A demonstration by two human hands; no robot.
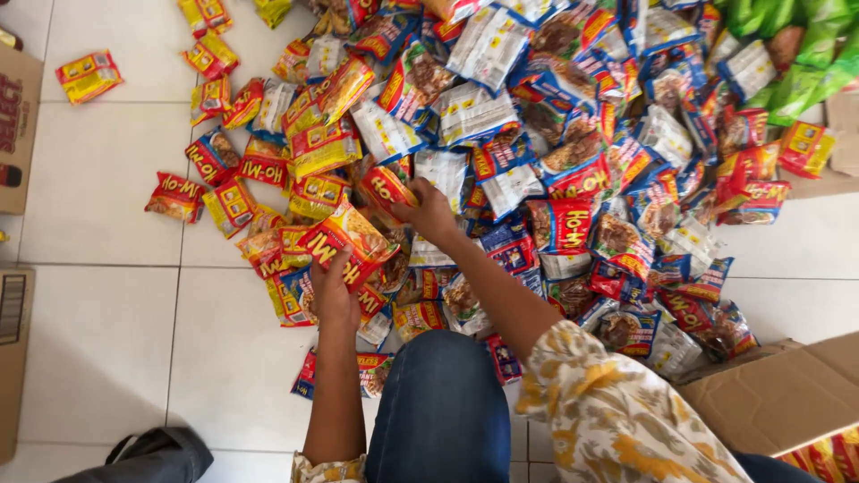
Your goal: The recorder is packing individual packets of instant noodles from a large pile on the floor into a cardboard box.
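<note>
A big heap of instant-noodle packets (537, 134) in red, yellow, blue and white covers the white tiled floor (98, 340). My left hand (333, 295) grips a stack of red and yellow packets (344, 240) held fanned above the pile's near edge. My right hand (428, 213) reaches into the heap and pinches a red packet (385, 190) just beyond the stack. A blue-jeaned knee (443, 402) rises below both arms, and my right sleeve has a yellow floral print.
Green packets (805, 45) lie at the far right. An open cardboard box (778, 394) stands at the lower right, more cardboard (16, 125) along the left edge. A lone yellow packet (88, 75) lies apart at top left. A dark bag (152, 456) shows at the bottom left.
</note>
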